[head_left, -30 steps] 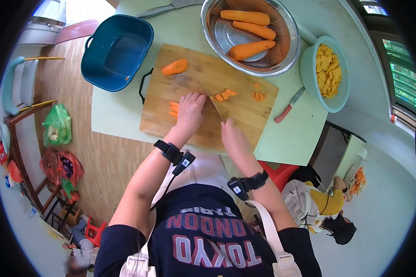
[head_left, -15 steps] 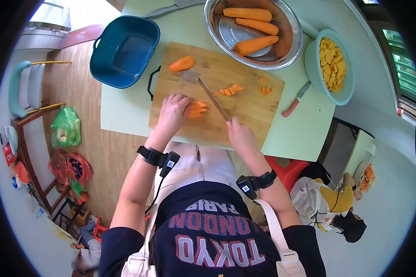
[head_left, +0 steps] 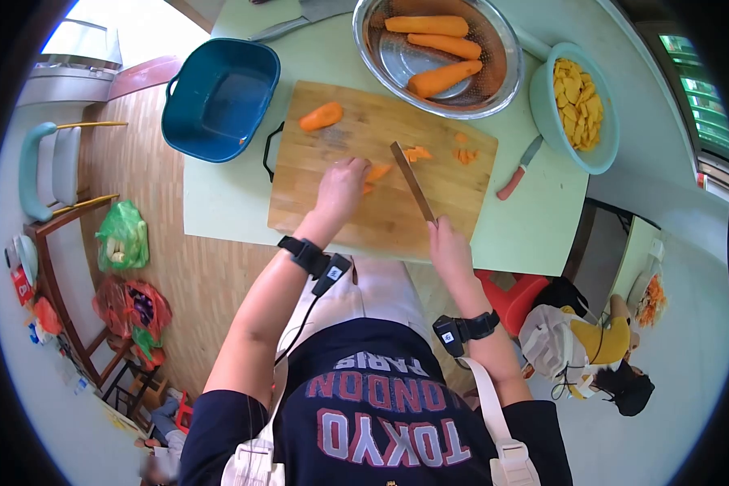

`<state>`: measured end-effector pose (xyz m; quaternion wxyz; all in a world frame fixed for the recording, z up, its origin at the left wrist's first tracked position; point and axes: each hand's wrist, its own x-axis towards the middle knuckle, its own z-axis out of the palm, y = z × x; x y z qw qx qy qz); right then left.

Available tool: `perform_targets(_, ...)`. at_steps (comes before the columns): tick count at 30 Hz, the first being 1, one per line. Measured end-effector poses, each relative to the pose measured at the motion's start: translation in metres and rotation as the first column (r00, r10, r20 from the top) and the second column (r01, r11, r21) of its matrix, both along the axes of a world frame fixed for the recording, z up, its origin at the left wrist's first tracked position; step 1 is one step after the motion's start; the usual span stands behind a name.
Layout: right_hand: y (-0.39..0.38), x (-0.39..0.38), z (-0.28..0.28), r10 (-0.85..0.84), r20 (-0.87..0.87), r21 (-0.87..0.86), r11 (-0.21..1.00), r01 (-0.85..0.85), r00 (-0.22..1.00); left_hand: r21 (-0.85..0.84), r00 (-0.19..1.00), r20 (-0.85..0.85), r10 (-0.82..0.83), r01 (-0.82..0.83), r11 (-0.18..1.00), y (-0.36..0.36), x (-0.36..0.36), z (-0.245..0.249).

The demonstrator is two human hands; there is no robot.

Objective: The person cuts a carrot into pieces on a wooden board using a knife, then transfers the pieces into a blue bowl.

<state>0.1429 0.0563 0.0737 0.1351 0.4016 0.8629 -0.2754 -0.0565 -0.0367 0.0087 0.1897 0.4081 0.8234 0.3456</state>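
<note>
My right hand (head_left: 449, 249) is closed round the handle of a kitchen knife (head_left: 413, 183). Its blade slants up and left across the wooden cutting board (head_left: 324, 219), beside small cut carrot pieces (head_left: 419, 153). My left hand (head_left: 342, 188) has its fingers curled on carrot slices (head_left: 378, 172), which it partly covers. A chunk of carrot (head_left: 321, 116) lies at the board's upper left. More carrot bits (head_left: 465, 155) are near the right edge.
Whole carrots (head_left: 439, 46) rest in a steel colander (head_left: 371, 74) behind the board. A blue basin (head_left: 188, 134) stands left; a light green bowl (head_left: 540, 109) holds yellow slices. A red-handled knife (head_left: 520, 168) lies right. Another person (head_left: 595, 340) sits at lower right.
My left hand has moved right with the carrot slices, closer to the cut pieces. The knife has shifted right along with my right hand.
</note>
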Motion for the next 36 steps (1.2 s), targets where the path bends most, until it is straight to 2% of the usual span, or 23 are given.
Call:
perform_targets(2, -0.007, -0.001, 0.003, -0.033, -0.014, -0.016, 0.999, 0.032, 0.999, -0.012, 0.998, 0.054, 0.009, -0.008, 1.0, 0.007, 0.009, -0.004)
perform_targets(4, -0.011, -0.006, 0.006, -0.06, -0.034, -0.029, 0.998, 0.059, 0.998, 0.192, 0.992, -0.078, 0.104, -0.087, 0.978, 0.01, 0.013, -0.002)
perform_targets(8, -0.017, -0.015, 0.009, -0.055, -0.044, -0.05, 0.997, 0.053, 0.998, 0.103, 0.993, -0.11, 0.039, -0.027, 0.994, -0.003, 0.012, 0.005)
perform_targets(11, -0.021, -0.02, 0.009, -0.04, -0.015, -0.046, 0.998, 0.039, 0.999, 0.112, 0.997, -0.07, -0.013, 0.021, 0.993, -0.008, 0.014, 0.004)
perform_targets(19, -0.016, -0.041, -0.007, -0.015, 0.029, -0.037, 0.999, 0.016, 0.999, 0.176, 0.998, -0.052, 0.024, -0.015, 0.984, -0.008, 0.016, -0.007)
perform_targets(22, -0.013, -0.056, -0.026, -0.027, -0.014, 0.03, 0.999, 0.027, 1.0, 0.189, 0.999, -0.031, 0.025, -0.019, 0.982, -0.007, 0.015, -0.009)
perform_targets(24, -0.013, -0.057, -0.032, -0.029, -0.108, 0.065, 0.997, 0.036, 0.994, 0.204, 0.999, -0.042, 0.024, -0.015, 0.979, -0.008, 0.015, -0.009)
perform_targets(26, -0.005, -0.055, -0.035, -0.021, -0.11, 0.038, 0.999, 0.026, 0.994, 0.223, 0.999, -0.048, 0.019, -0.008, 0.975, -0.006, 0.015, -0.009)
perform_targets(28, 0.003, -0.052, -0.032, -0.015, -0.108, 0.007, 1.0, 0.015, 0.994, 0.198, 0.997, -0.056, 0.045, -0.033, 0.98, -0.006, 0.017, -0.009)
perform_targets(31, 0.009, -0.054, -0.015, 0.018, -0.131, 0.046, 0.999, -0.012, 0.991, 0.231, 0.996, -0.069, 0.051, -0.034, 0.972, -0.002, 0.017, -0.009)
perform_targets(36, -0.012, -0.053, 0.003, 0.031, 0.011, 0.105, 0.994, -0.032, 0.999, 0.226, 0.996, -0.055, 0.064, -0.05, 0.973, 0.002, 0.017, -0.011)
